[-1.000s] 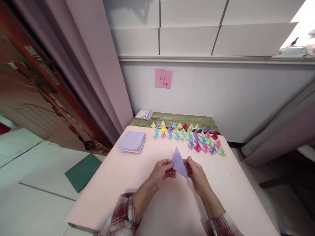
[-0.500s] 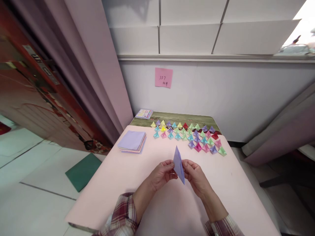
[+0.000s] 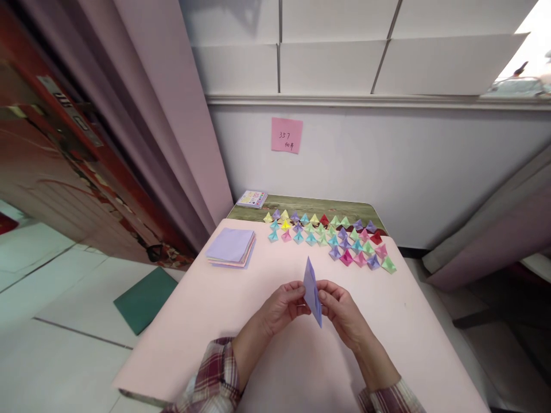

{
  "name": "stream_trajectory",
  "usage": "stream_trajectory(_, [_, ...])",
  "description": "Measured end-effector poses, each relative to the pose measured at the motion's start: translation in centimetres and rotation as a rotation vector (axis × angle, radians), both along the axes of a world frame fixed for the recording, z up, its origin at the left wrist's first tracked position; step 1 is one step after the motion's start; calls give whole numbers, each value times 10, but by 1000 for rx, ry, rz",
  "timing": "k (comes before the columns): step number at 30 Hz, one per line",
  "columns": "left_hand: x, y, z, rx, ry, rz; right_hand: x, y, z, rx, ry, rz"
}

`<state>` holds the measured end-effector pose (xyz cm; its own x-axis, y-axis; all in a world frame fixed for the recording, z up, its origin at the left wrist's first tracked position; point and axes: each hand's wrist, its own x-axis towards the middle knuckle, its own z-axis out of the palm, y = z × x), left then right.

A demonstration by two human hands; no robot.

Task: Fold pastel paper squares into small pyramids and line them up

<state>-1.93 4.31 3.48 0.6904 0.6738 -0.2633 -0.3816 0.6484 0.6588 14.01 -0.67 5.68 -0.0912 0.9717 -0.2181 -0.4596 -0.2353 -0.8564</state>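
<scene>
Above the middle of the table, a folded sheet of purple paper [image 3: 311, 292] is held up between both hands, narrow and pointed at top and bottom. My left hand [image 3: 284, 305] pinches its left face, thumb in front. On the other side, my right hand [image 3: 342, 310] grips its right edge between thumb and fingers. Some fingertips are hidden behind the paper. Beyond the hands stand several rows of small folded paper pieces, among them a magenta one [image 3: 346, 257] and a green one [image 3: 388, 264]. A stack of square paper sheets [image 3: 231, 246], purple on top, lies to the left.
A pink cover [image 3: 206, 344] lies over most of the table, with a wood-patterned strip [image 3: 344, 206] bare at the back. A printed packet [image 3: 252, 198] sits at the back left corner. On the wall hangs a pink note [image 3: 286, 136]. A green sheet [image 3: 145, 299] is on the floor.
The folded purple paper has turned slightly, its lower tip a little lower. My right thumb and fingers have shifted slightly along its edge. My left hand keeps its hold.
</scene>
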Motion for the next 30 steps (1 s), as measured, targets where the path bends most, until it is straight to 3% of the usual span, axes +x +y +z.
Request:
stream_trajectory(11, [-2, 0, -3, 1, 12, -11, 2, -2, -3, 2, -1, 21])
stream_trajectory(19, [-1, -4, 3, 17, -41, -38, 2, -4, 1, 26, 18, 62])
stream_trajectory(30, [-6, 0, 1, 100, 53, -1, 4, -6, 7, 44, -38, 84])
